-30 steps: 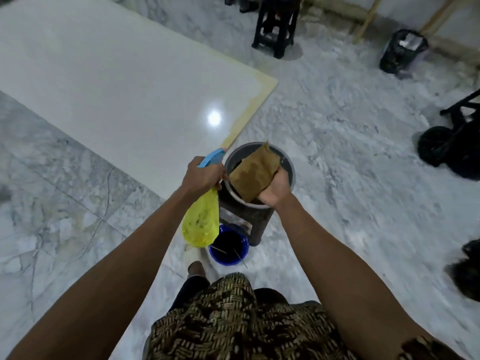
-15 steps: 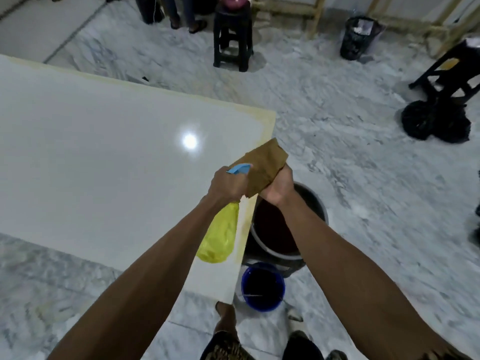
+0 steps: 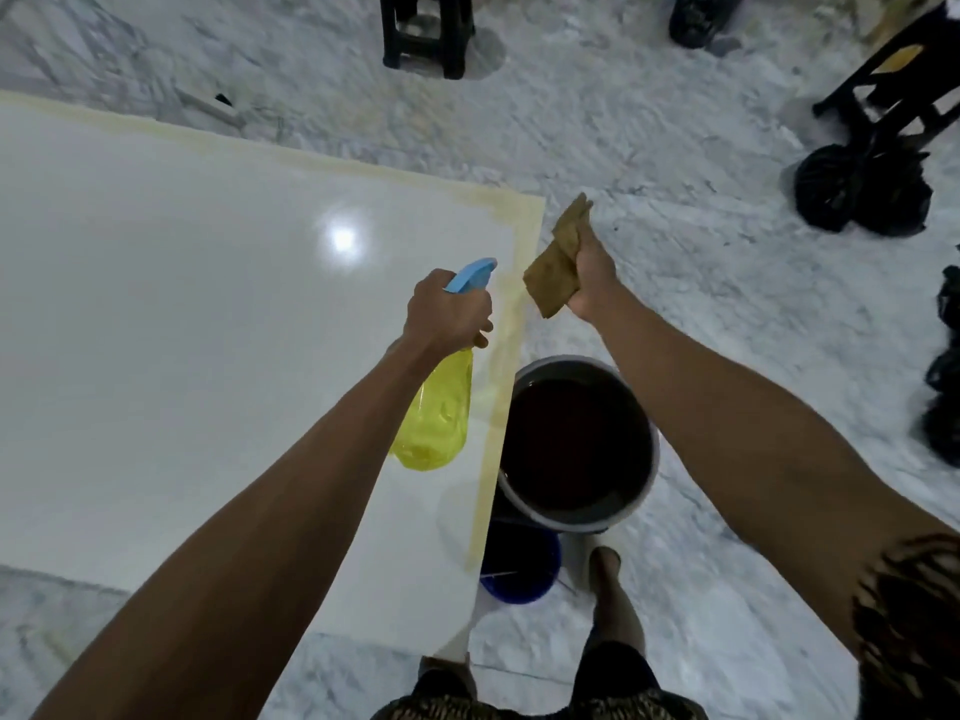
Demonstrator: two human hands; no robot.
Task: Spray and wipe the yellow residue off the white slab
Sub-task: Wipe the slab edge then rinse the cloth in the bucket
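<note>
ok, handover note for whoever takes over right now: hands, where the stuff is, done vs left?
Left hand: grip shut on the yellow spray bottle, blue nozzle toward the slab's far right corner.
Right hand: grip shut on the brown cloth, held in the air just off the slab's right edge.
White slab lies on the floor; grey bucket of dark liquid beside its right edge.
Done: no wiped stretch visible.
Left: yellow residue along right and far edges; spray, wipe.

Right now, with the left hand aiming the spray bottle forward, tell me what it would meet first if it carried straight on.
The left hand points the spray bottle up-frame, so likely the yellow residue at the white slab corner; height above the slab is unclear.
</note>
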